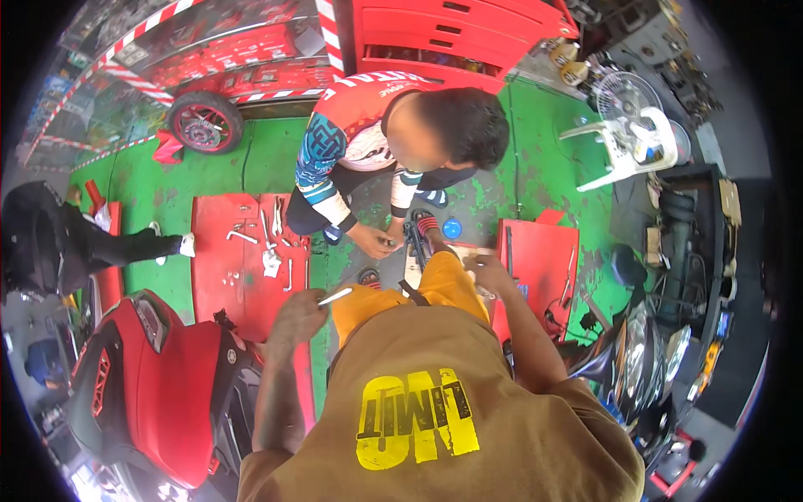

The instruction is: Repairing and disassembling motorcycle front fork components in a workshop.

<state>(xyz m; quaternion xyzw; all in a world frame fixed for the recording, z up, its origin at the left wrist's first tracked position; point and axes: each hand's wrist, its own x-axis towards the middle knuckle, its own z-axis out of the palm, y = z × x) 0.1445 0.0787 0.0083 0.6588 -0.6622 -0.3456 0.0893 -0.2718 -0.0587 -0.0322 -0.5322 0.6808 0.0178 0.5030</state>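
My left hand [299, 316], smeared by motion, is to the left of my yellow shorts [358, 311]. A thin white stick [336, 295] juts from its fingers. My right hand [492, 274] hangs beside my right thigh, close to a pale flat piece of board [475, 250]. Its fingers are blurred, and I cannot make out anything in them. Facing me, a crouching person [368, 134] holds both hands [376, 240] together around something small and dark. Right beside those hands, a long dark metal part [414, 243] stands near my sandalled foot [427, 224].
Wrenches lie on a red mat [222, 280] at left; long tools lie on another red mat [535, 251]. A red motorcycle [171, 393] flanks me at left. Beyond are a wheel [205, 123], a red drawer cabinet [452, 38], a white chair [623, 146] and a blue round lid [452, 228].
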